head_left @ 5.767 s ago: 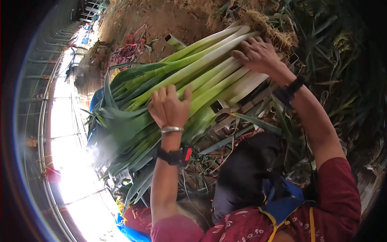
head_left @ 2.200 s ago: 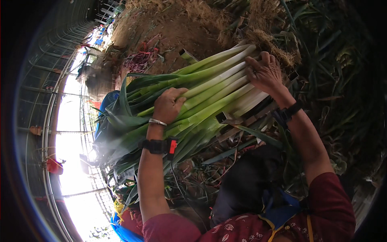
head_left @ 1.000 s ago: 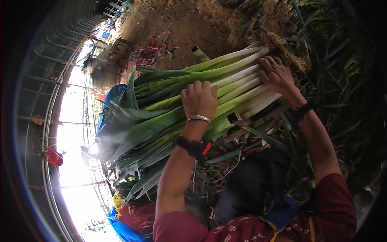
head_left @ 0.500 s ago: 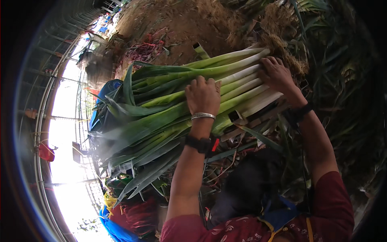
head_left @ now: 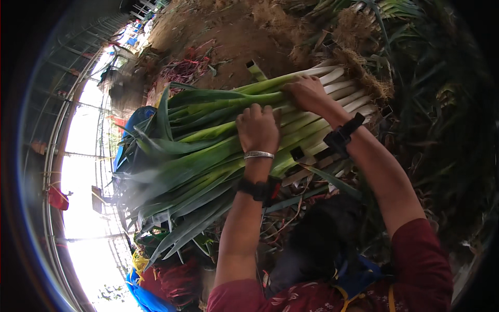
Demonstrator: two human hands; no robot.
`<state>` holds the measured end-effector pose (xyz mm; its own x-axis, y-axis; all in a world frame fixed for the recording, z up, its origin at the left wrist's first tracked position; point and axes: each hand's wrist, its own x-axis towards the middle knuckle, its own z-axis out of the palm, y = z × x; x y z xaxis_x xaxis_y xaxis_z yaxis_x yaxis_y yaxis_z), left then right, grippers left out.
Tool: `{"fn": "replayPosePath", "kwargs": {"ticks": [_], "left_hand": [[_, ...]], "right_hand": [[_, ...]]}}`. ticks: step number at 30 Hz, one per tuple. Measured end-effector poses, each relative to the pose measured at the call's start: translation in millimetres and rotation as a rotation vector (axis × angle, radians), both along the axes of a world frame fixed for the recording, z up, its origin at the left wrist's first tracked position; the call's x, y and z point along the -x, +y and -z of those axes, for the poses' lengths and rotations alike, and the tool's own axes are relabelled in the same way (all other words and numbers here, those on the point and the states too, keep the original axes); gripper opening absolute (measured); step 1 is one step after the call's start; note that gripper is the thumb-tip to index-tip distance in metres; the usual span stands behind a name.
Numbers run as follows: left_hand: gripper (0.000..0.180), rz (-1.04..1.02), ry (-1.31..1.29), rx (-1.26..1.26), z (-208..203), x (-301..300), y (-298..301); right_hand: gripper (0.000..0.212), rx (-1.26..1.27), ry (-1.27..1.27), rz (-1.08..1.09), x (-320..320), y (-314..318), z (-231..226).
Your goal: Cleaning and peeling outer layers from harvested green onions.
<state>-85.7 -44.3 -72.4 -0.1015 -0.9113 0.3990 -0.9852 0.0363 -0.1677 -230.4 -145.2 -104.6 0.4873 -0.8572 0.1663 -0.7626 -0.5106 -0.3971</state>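
A row of leeks lies side by side in front of me, white root ends to the right and green leaves fanned to the left. My left hand rests on the middle of the row, its fingers curled round the green stalks; the fingertips are partly hidden. Farther right and a little higher, my right hand has its fingers bent over a leek at the upper part of the row, near where green turns to white. Brown roots hang together at the right end.
Square tube ends of a frame stick out at the near side and far side of the row. More leeks are heaped at upper right. Reddish strings lie on the brown ground. A blue bag and red bundle sit lower left.
My right hand has moved left along the stalks, away from the root end, uncovering the white ends. My left hand stays at nearly the same spot.
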Motion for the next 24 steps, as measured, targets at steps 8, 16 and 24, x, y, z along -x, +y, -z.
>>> {"fn": "replayPosePath", "kwargs": {"ticks": [8, 16, 24], "left_hand": [[0.023, -0.010, 0.017, 0.002, -3.2, 6.4, 3.8], [0.026, 0.010, 0.021, 0.013, -2.7, 5.0, 3.5], [0.022, 0.004, -0.011, 0.028, -5.0, 5.9, 7.3]], "right_hand": [[0.037, -0.022, -0.122, 0.001, 2.6, 1.4, 12.9], [0.031, -0.011, -0.156, -0.050, 5.2, -11.1, 15.7], [0.038, -0.152, -0.072, -0.258, -29.5, -9.6, -10.9]]}}
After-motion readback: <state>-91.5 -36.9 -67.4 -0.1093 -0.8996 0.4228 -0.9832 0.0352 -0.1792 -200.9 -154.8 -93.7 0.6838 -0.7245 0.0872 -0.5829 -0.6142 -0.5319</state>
